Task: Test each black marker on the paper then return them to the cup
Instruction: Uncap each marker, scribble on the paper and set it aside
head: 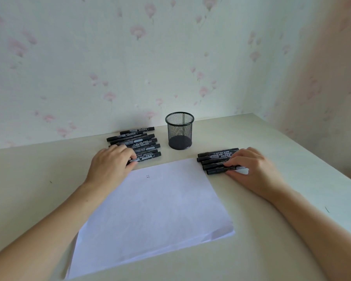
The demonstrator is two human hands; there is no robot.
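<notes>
Black markers (pixel 139 141) lie flat, long axes left-right, flanking the cup (pixel 179 132)

You get soft, even daylight, perhaps from the right, faint shadows, and wide-angle bending at the edges.

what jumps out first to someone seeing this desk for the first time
A white sheet of paper fills the middle of the desk, with an empty black mesh cup upright behind it. Black markers lie in two piles: the left pile under the left hand, the right pile under the right hand.
</notes>
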